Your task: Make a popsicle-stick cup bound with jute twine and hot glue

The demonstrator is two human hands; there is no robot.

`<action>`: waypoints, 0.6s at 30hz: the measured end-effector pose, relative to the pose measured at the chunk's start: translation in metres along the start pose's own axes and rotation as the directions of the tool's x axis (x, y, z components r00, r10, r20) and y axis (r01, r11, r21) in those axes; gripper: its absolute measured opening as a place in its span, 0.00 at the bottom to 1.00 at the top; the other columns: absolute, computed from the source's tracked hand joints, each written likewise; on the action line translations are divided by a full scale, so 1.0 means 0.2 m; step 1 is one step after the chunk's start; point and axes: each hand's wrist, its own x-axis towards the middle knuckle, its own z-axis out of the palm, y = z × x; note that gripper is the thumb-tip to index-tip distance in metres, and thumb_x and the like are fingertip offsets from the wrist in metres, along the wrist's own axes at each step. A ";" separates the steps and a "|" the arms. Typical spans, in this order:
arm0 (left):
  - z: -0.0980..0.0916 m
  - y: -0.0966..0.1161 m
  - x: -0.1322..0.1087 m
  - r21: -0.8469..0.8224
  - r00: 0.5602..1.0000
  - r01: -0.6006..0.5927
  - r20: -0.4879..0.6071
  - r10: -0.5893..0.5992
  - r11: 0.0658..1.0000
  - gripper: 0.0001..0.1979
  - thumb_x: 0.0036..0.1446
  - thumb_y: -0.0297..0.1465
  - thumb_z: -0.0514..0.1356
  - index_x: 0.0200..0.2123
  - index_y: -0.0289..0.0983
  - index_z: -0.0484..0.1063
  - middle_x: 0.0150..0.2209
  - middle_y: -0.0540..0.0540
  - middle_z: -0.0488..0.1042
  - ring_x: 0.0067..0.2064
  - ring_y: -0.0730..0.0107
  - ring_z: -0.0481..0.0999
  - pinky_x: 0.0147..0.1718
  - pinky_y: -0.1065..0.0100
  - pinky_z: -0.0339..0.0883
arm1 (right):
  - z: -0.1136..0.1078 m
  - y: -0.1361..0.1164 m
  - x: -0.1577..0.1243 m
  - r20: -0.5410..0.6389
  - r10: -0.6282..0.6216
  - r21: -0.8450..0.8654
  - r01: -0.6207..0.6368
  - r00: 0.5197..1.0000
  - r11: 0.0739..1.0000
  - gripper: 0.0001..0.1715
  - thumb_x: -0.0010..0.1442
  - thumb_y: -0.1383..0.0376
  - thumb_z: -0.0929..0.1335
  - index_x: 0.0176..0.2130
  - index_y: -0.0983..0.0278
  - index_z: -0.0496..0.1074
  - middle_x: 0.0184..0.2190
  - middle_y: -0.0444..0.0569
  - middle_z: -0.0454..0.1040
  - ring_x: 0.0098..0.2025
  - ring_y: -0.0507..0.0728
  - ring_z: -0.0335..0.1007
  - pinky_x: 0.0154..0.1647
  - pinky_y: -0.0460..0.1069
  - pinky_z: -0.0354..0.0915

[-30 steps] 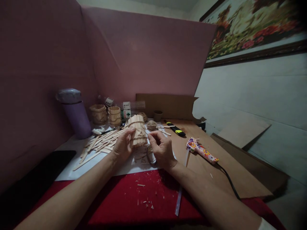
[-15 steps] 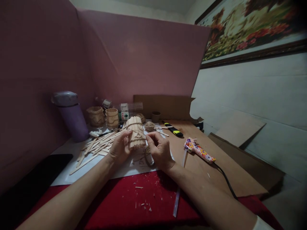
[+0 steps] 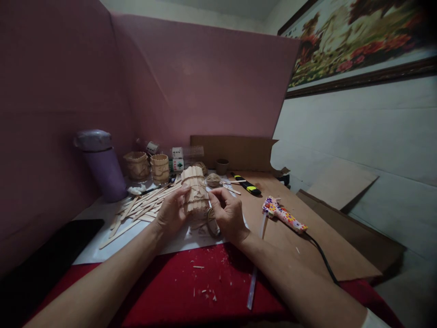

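My left hand (image 3: 173, 208) is closed around the left side of a small cup made of wooden craft sticks (image 3: 195, 187), which has twine bands and a scalloped edge. The cup is raised over the white paper and tilted a little. At its right side, the thumb and fingers of my right hand (image 3: 228, 213) are pinched together, close against the lower band; what they grip is too small to make out. Below the cup, partly behind my right hand, lies a round roll of tape (image 3: 212, 224). A ball of twine (image 3: 214, 180) rests just beyond the cup.
Loose craft sticks (image 3: 136, 210) lie left on the paper. Two finished stick cups (image 3: 160, 169) and a purple tumbler (image 3: 106, 175) stand behind. A yellow-black utility knife (image 3: 251, 187) and a flowered glue gun (image 3: 284, 215) with a cord lie right on the cardboard (image 3: 327, 248).
The cup has turned slightly in my left hand and shifted a little to the right. My right hand stays pinched at its side.
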 end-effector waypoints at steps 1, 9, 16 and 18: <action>0.00 0.00 0.00 0.005 1.000 -0.006 -0.003 0.006 1.000 0.12 0.55 0.25 0.58 0.42 0.27 0.74 0.28 0.40 0.80 0.25 0.65 0.78 0.20 0.71 0.70 | 0.00 0.00 0.00 0.000 -0.002 -0.003 0.002 1.000 1.000 0.10 0.65 0.60 0.65 0.35 0.62 0.73 0.26 0.44 0.75 0.27 0.52 0.70 0.28 0.46 0.62; -0.04 0.00 0.03 0.018 0.993 -0.121 -0.005 0.121 0.993 0.11 0.52 0.26 0.62 0.40 0.30 0.76 0.31 0.41 0.81 0.29 0.63 0.80 0.29 0.68 0.76 | 0.00 -0.01 0.00 -0.011 -0.003 0.002 0.003 1.000 1.000 0.10 0.65 0.60 0.66 0.35 0.63 0.73 0.26 0.44 0.75 0.27 0.52 0.70 0.29 0.46 0.62; -0.07 -0.01 0.04 0.080 0.978 -0.207 -0.021 0.210 0.975 0.12 0.50 0.29 0.64 0.40 0.32 0.76 0.32 0.41 0.81 0.34 0.57 0.82 0.36 0.60 0.78 | 0.00 0.00 0.01 -0.066 0.012 -0.037 -0.014 0.998 0.999 0.11 0.64 0.60 0.66 0.33 0.63 0.72 0.26 0.45 0.75 0.28 0.53 0.70 0.30 0.46 0.63; -0.07 -0.02 0.04 0.117 0.976 -0.217 -0.009 0.220 0.969 0.12 0.51 0.30 0.64 0.40 0.32 0.76 0.33 0.40 0.81 0.35 0.57 0.82 0.36 0.60 0.78 | 0.00 0.00 0.02 -0.090 0.028 -0.023 -0.030 0.996 0.999 0.11 0.65 0.59 0.66 0.33 0.63 0.72 0.26 0.45 0.75 0.27 0.53 0.70 0.30 0.46 0.63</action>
